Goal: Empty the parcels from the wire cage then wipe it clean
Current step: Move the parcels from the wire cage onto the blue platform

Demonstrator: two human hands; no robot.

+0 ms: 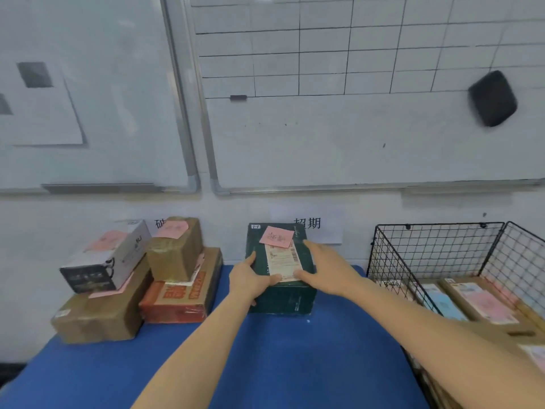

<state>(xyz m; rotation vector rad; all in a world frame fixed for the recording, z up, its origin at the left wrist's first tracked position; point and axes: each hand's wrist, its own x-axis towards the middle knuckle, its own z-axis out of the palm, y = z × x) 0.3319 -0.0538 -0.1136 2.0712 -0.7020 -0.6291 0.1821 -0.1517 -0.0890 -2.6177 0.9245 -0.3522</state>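
Where the blue tabletop point(265, 364) meets the wall, one dark green parcel point(280, 296) stands at centre, bearing a pink note point(276, 236) and a white shipping label point(283, 261) on its top.

- Left hand point(250, 278): grasps the parcel's left side, thumb laid on top.
- Right hand point(324, 273): grasps the right side, thumb on the label's near end.
- Wire cage point(436, 249): black, at the right end of the tabletop, well apart from the green parcel; several flat cartons point(477, 299) with pink and blue labels lie inside.
- Stacked boxes point(141, 278): four, brown, red and grey, at the left end against the wall.
- Paper sign point(312, 224): on the wall behind the green parcel.
- Whiteboard point(354, 128): gridded, above, carrying a black eraser point(492, 98).
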